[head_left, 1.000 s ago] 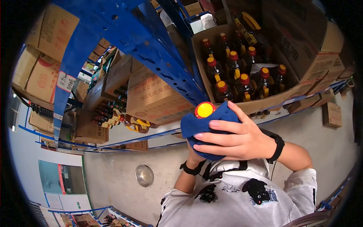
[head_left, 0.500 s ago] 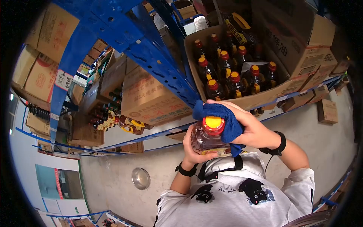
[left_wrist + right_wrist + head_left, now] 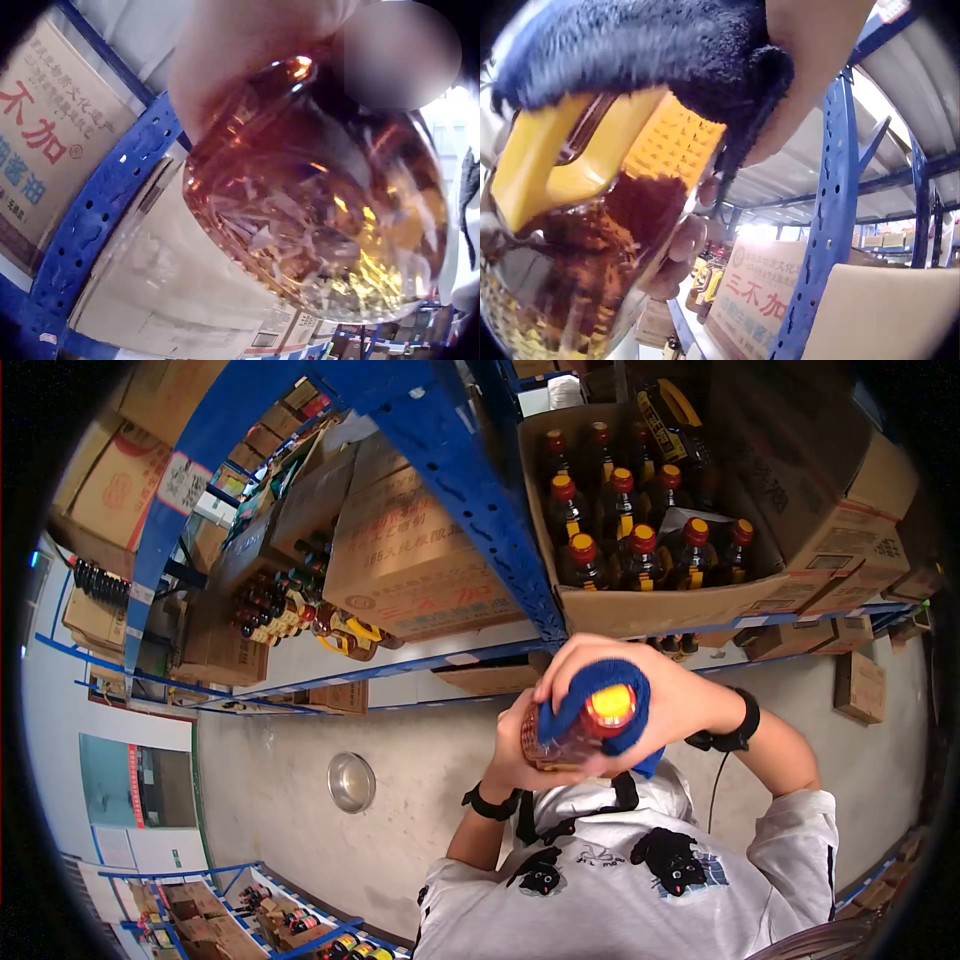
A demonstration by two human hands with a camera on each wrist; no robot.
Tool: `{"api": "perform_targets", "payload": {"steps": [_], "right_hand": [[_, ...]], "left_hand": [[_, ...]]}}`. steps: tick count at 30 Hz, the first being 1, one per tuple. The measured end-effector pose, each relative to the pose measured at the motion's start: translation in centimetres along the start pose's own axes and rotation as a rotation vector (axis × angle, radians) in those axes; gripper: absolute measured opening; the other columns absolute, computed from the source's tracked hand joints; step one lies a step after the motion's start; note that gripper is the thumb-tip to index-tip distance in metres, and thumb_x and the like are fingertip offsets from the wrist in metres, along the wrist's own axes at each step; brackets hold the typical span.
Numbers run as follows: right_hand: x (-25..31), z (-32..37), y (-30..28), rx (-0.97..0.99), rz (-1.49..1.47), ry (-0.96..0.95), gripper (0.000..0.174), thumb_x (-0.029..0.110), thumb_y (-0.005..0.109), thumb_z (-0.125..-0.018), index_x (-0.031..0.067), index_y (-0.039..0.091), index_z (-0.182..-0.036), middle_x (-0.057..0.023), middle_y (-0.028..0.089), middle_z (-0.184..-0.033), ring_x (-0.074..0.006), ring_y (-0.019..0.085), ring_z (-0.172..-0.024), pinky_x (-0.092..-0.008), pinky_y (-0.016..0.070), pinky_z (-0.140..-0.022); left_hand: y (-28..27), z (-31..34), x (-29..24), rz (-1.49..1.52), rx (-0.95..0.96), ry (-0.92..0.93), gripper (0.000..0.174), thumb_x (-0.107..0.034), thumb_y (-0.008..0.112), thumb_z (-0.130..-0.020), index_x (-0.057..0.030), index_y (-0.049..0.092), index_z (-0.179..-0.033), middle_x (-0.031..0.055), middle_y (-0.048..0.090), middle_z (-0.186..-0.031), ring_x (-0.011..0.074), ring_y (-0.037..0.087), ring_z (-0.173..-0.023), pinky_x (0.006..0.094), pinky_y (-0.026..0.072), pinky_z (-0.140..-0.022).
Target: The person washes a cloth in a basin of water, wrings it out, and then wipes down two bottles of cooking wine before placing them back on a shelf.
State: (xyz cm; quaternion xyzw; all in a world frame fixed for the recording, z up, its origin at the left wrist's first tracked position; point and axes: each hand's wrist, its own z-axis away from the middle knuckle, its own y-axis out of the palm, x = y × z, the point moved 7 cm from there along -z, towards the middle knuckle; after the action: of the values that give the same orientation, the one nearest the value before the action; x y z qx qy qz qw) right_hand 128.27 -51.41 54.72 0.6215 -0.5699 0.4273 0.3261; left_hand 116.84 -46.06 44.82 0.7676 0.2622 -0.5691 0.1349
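Note:
In front of the chest, a clear bottle (image 3: pixel 570 743) of reddish-brown liquid leans tilted, its yellow-topped red cap (image 3: pixel 611 705) uppermost. My left hand (image 3: pixel 508 753) grips its side; those fingertips (image 3: pixel 681 255) curl round the body in the right wrist view. With my right hand (image 3: pixel 685 695) I hold a blue cloth (image 3: pixel 637 56) wrapped about the bottle's neck and upper part. Below the cloth, the bottle's yellow handle (image 3: pixel 536 154) shows. The left wrist view looks at the bottle's faceted lower end (image 3: pixel 300 232). Hand and cloth hide much of the upper bottle.
An open carton (image 3: pixel 670 605) of similar capped bottles stands on the shelf ahead. Left of it rises a blue perforated rack post (image 3: pixel 490 510), then a closed carton (image 3: pixel 420 550) and more bottles (image 3: pixel 345 635). A metal bowl (image 3: pixel 351 782) sits on the floor.
The cloth has gone from covering the bottle's front to wrapping its neck, held by the right hand. The bottle has tipped, its cap shifting rightward.

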Motion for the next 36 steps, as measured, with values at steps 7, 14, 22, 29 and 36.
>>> {"api": "perform_targets", "payload": {"steps": [7,14,22,29,36], "right_hand": [[-1.3,2.0,2.6,-0.861,0.369,0.000,0.059,0.014,0.073,-0.063,-0.0007,0.042,-0.111,-0.0133,0.041,-0.108,-0.0250,0.043,-0.102,-0.0335,0.0342,-0.089],[-3.9,1.1,11.3,-0.750,0.798,-0.068,0.085,0.016,0.070,-0.065,0.0022,0.018,-0.131,-0.0231,0.012,-0.132,-0.0402,0.015,-0.124,-0.0540,0.0156,-0.099],[0.3,-6.3,16.5,-0.212,1.453,-0.069,0.042,0.021,0.051,-0.067,0.0037,0.054,-0.105,-0.0112,0.052,-0.112,-0.0282,0.046,-0.109,-0.0494,0.0266,-0.098],[-1.8,-6.8,18.8,-0.099,1.581,-0.260,0.043,0.018,0.053,-0.066,0.0183,0.055,-0.108,0.0018,0.049,-0.118,-0.0191,0.045,-0.110,-0.0436,0.0272,-0.099],[-3.7,-4.5,15.7,-0.215,1.144,-0.267,0.050,0.014,0.055,-0.075,0.0196,0.045,-0.124,-0.0020,0.040,-0.130,-0.0239,0.031,-0.123,-0.0416,0.0218,-0.102]], "left_hand": [[-3.1,1.0,-3.8,-0.325,-0.321,0.137,0.065,-0.020,0.082,-0.050,0.0009,0.050,-0.102,0.0133,0.061,-0.089,0.0211,0.061,-0.082,0.0307,0.0478,-0.074],[-7.5,3.6,-4.9,-0.578,-0.498,0.273,0.052,-0.027,0.071,-0.063,0.0035,0.051,-0.100,0.0172,0.060,-0.086,0.0329,0.061,-0.076,0.0362,0.0485,-0.068],[-11.4,7.5,-0.8,-0.623,-0.464,0.304,0.058,-0.036,0.063,-0.068,0.0048,0.051,-0.108,0.0213,0.058,-0.101,0.0343,0.059,-0.089,0.0377,0.0472,-0.075],[-15.1,9.2,1.6,-0.539,-0.565,0.025,0.059,-0.029,0.072,-0.060,0.0020,0.052,-0.106,0.0161,0.059,-0.100,0.0262,0.060,-0.089,0.0337,0.0473,-0.075],[-16.3,7.2,-1.9,-0.134,-0.417,0.131,0.071,-0.020,0.082,-0.049,0.0027,0.047,-0.107,0.0135,0.059,-0.096,0.0183,0.057,-0.086,0.0303,0.0449,-0.078]]}}
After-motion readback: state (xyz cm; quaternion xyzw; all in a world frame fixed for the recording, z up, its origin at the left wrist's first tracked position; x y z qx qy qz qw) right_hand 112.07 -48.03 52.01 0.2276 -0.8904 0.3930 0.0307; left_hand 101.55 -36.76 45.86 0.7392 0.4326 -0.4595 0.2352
